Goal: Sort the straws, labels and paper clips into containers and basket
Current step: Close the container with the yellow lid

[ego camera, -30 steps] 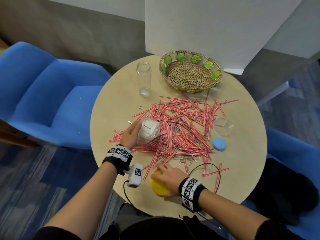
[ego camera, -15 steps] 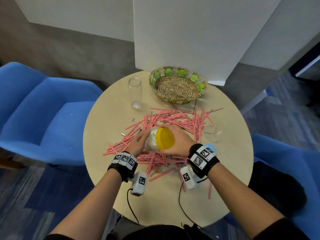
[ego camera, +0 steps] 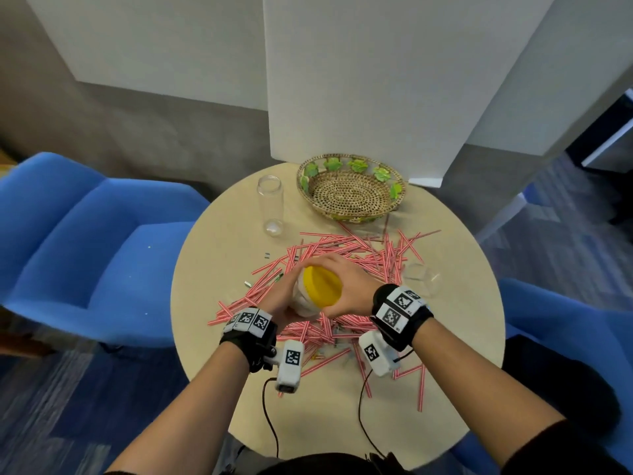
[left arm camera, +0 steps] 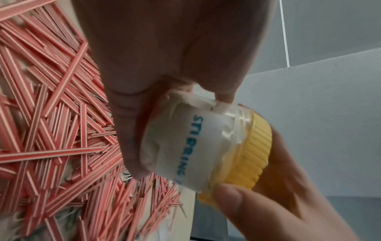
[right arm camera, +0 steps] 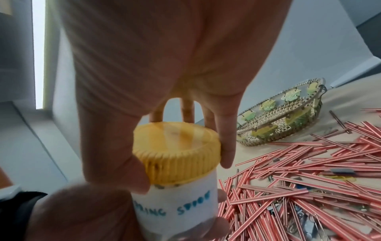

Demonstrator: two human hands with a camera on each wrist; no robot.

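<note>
A clear jar (ego camera: 303,303) packed with white paper labels (left arm camera: 185,146) is held tilted above the straw pile. My left hand (ego camera: 279,296) grips the jar's body (right arm camera: 177,210). My right hand (ego camera: 346,286) has fingers and thumb curled round the yellow ribbed lid (ego camera: 322,286) sitting on the jar's mouth (right arm camera: 177,154) (left arm camera: 247,154). Red-and-white striped straws (ego camera: 359,248) lie scattered across the round table (ego camera: 222,241), with paper clips (right arm camera: 305,213) mixed among them. The woven basket (ego camera: 349,190) with green leaf trim stands empty at the back.
A tall empty clear jar (ego camera: 270,204) stands upright left of the basket. A low clear container (ego camera: 419,277) sits at the right by the straws. Blue chairs (ego camera: 85,248) flank the table. White partition panels (ego camera: 359,80) rise behind the basket.
My right hand lifted the yellow lid from the table's front edge and brought it onto the label jar, which my left hand has raised and tilted. The head view shifted.
</note>
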